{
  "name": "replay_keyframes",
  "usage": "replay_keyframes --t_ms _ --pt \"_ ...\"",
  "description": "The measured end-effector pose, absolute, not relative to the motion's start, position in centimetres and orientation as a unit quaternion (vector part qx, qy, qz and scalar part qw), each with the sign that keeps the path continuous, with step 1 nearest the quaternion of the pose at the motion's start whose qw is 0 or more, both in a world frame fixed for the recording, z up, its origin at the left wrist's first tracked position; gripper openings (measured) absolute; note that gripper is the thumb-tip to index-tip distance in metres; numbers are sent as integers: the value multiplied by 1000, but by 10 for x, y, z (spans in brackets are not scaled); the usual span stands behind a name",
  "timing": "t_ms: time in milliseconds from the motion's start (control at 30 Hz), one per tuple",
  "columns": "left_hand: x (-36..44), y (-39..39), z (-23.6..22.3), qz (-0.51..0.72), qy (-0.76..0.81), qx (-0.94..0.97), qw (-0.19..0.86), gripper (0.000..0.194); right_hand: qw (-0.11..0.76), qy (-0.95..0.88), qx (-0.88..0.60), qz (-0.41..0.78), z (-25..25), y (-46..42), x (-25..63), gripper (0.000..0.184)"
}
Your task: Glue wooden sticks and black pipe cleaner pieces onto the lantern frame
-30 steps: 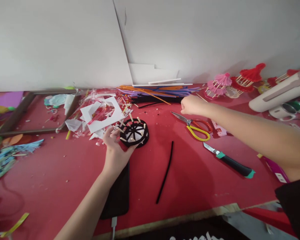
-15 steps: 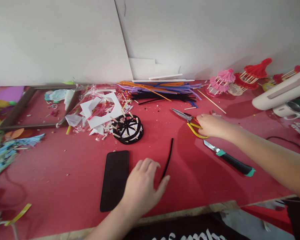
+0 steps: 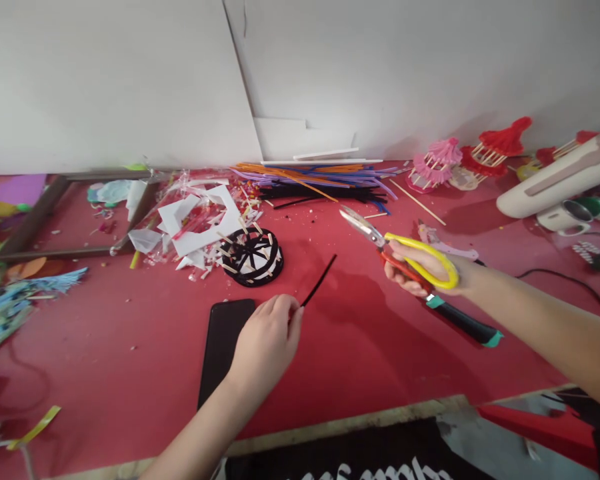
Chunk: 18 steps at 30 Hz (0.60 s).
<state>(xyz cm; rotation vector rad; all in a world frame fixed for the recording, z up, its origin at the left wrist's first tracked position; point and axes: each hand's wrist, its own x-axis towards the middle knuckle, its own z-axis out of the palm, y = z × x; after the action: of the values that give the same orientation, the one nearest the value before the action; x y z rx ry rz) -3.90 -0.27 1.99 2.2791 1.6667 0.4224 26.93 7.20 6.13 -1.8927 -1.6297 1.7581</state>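
Note:
Pinched in my left hand (image 3: 270, 333) is a short black pipe cleaner (image 3: 321, 279), its free end pointing up and to the right. My right hand (image 3: 405, 270) holds scissors (image 3: 427, 259) with one yellow and one red handle; the metal blades look closed and point to the upper left. Left of centre, a round black frame (image 3: 253, 257) with spokes and pale wooden pegs rests on the table, touched by neither hand. Under my right hand lies a utility knife (image 3: 465, 322), its blade hidden. A black phone (image 3: 225, 340) lies partly behind my left forearm.
Pipe cleaners (image 3: 310, 180) in several colours are heaped by the wall. White paper scraps (image 3: 220, 213) lie left of them. Small pink (image 3: 437, 163) and red (image 3: 503, 143) pavilion models stand at the back right, near a mug (image 3: 565, 219). A brown frame (image 3: 10, 247) lies left.
My left hand let go of the round black frame, moved toward me and picked up the black pipe cleaner. My right hand came back from the pipe-cleaner heap and lifted the scissors.

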Motion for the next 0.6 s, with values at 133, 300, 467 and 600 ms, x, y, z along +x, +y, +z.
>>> replay_keyframes --t_ms 133,300,467,600 --pt "-49 -3 30 255 620 717 192 17 37 -509 -589 626 57 50 261 57" --pt "-58 -1 40 334 656 628 252 20 22 -546 -534 645 55 44 247 56" --pt "-49 2 40 394 630 582 331 17 -19 -585 -482 653 72 52 227 56" --pt "-41 -4 40 393 612 578 370 16 -22 -588 -463 663 79 53 217 59"
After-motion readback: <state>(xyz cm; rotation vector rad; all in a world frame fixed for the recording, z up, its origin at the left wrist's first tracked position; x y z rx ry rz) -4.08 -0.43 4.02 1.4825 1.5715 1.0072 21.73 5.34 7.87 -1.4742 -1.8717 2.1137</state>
